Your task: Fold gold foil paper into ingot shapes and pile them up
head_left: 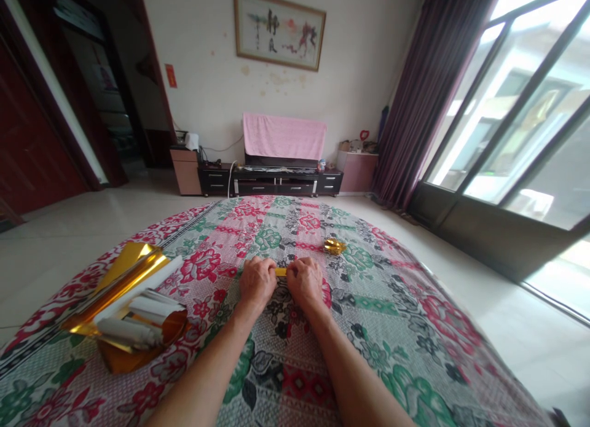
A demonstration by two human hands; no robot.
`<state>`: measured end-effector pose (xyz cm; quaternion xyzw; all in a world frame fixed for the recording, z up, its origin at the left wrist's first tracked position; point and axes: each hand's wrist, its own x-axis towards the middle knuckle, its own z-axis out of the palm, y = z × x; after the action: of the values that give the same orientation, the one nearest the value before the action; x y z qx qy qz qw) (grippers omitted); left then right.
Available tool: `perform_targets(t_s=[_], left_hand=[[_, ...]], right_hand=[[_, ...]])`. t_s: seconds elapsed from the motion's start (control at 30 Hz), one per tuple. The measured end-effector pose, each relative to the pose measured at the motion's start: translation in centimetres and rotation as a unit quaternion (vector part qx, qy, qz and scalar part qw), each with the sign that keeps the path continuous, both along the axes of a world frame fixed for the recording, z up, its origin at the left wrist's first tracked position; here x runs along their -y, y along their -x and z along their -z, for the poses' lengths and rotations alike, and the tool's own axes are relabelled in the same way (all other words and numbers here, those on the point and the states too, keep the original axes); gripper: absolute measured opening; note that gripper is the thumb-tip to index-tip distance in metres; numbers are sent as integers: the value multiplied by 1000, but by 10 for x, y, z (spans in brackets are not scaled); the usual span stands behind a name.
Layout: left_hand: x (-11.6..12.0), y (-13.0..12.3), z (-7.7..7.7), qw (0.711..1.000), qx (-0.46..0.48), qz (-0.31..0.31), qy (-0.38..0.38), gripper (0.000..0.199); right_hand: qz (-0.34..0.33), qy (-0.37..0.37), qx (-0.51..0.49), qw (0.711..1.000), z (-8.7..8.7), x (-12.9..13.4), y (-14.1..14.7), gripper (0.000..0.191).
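Between my two hands stretches a small strip of gold foil paper (pixel 281 272), its middle showing and both ends hidden under my fingers. My left hand (pixel 258 281) pinches the left end, and my right hand (pixel 305 281) pinches the right end. Both are held close together over the flowered cloth (pixel 369 304). Just beyond my right hand lies a shiny gold folded foil piece (pixel 334 246). To the left rests a pile of gold foil sheets (pixel 133 273), partly rolled, with white-backed curled sheets (pixel 150 307) on top.
The patterned cloth covers a large rounded table. Farther back, a low black cabinet (pixel 271 186) stands along the wall, with a pink cloth (pixel 284 136) draped over a screen. Glass doors (pixel 511 107) and a purple curtain (pixel 428 89) are on the right.
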<state>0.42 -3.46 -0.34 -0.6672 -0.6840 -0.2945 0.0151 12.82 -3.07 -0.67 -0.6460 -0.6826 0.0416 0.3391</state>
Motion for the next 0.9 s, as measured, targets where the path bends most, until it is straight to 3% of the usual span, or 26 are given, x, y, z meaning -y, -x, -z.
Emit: perform_targets(t_s=[0.33, 0.67, 0.9], left_hand=[[4, 1, 0, 999, -40, 29, -7, 25], [3, 1, -1, 999, -15, 28, -7, 21], [-6, 18, -1, 995, 7, 87, 43, 20]], right_hand=[[-2, 0, 11, 1000, -2, 3, 1, 19], [-11, 12, 8, 1000, -7, 8, 1, 18], [-8, -10, 25, 1000, 1, 4, -1, 19]])
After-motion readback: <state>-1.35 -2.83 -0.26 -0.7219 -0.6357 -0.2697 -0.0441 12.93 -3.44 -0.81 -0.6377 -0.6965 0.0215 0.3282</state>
